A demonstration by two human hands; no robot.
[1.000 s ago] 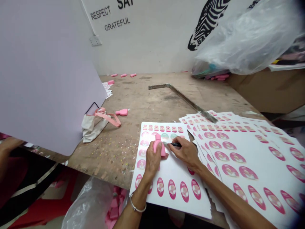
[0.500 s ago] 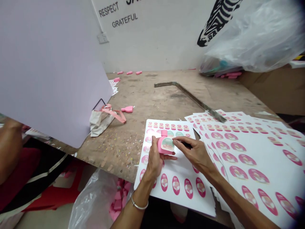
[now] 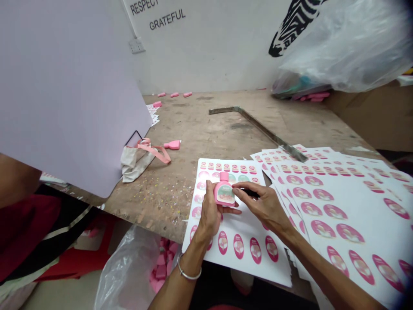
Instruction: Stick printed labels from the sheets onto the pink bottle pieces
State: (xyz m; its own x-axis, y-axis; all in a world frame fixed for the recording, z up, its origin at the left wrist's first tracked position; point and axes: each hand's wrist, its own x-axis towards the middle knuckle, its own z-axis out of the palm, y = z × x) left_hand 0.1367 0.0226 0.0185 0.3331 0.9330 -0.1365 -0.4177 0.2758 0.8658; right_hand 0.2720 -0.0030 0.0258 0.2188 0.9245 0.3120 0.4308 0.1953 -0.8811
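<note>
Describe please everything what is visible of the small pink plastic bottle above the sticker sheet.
The small, glossy pink bottle looks like plastic, with rounded shoulders and a narrower pink top. Its front bears an arched label, green above and paler below; the print is too small to read. It faces the camera, top away from the person, over the white sticker sheet. The left hand grips it; the right hand's fingertips meet the label's right edge.

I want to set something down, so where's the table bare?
The middle, between the lying pink bottle and the metal bar; also between that bar and the brown cardboard. Crowded: the right, under sticker sheets, and around your left hand and right hand.
</note>
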